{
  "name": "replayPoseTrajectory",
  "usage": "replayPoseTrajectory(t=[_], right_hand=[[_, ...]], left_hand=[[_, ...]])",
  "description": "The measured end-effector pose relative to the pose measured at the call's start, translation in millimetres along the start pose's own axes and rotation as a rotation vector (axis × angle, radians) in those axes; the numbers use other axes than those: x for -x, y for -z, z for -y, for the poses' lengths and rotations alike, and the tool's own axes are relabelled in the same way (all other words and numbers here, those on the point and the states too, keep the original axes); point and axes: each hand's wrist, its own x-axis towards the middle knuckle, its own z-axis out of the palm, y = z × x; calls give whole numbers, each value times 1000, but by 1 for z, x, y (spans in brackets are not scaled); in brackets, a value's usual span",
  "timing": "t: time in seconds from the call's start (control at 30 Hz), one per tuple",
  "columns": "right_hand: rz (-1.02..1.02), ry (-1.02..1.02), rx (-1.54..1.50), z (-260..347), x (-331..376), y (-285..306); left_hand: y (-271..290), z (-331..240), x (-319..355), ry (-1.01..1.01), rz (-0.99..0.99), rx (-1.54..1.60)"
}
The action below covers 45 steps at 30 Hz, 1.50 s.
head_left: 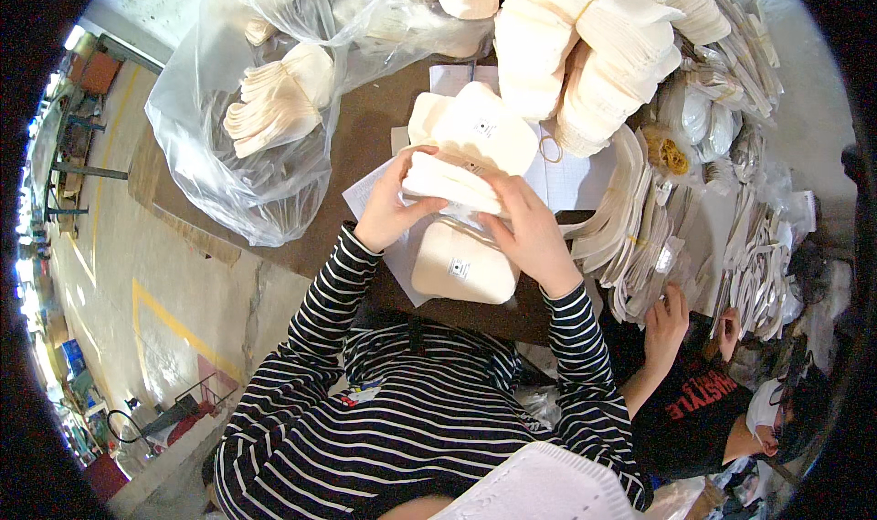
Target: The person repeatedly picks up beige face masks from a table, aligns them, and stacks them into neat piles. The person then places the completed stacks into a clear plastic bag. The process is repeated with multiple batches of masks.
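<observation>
Your left hand (388, 211) and right hand (530, 237) both hold one small stack of cream insoles (449, 182), raised just above the tabletop (365, 127) near its near edge. Left grip: closed on the stack's left end, thumb on top, fingers under. Right grip: closed on the stack's right end, fingers laid over its front edge.

Directly below the held stack, a second cream insole pile (461, 264) lies flat at the near edge of the tabletop, a small square label on its top face. Behind the held stack, touching or just beside it, a third pile (480, 127) rests on white paper sheets (566, 173).

Far edge, right of centre: a tall heap of bundled insoles (585, 54). Left side of the tabletop: a clear plastic bag (247, 127) overhanging the edge, more insoles inside. Right side: flat packaged pieces fanned in rows (639, 228), and a tangle of yellow rubber bands (671, 155).

Lower right: another person in a dark shirt, one hand (667, 319) raised near the fanned pieces.
</observation>
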Motion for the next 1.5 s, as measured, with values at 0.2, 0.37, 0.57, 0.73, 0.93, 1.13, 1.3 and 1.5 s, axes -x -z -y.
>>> replayPoseTrajectory(t=[0.2,0.37,0.57,0.73,0.93,1.13,1.3,1.5], right_hand=[[42,60,83,-3,0,-8],[-135,-29,-182,-25,-1,-7],[-58,-7,-128,-24,-2,-4],[-69,59,-9,-20,-2,-12],[-201,-107,-300,26,26,42],[-219,-590,-562,31,84,1],[-240,-529,-88,25,94,-26],[-311,-318,-159,13,47,20]], left_hand=[[-14,9,5,-121,42,-51],[-13,6,2,25,-74,67],[-19,18,11,-9,-195,203],[-20,19,11,-70,-160,204],[5,-56,34,41,-128,531],[-22,-28,85,488,-141,499],[-32,-23,90,352,-148,-266],[-9,-38,18,22,-303,-261]])
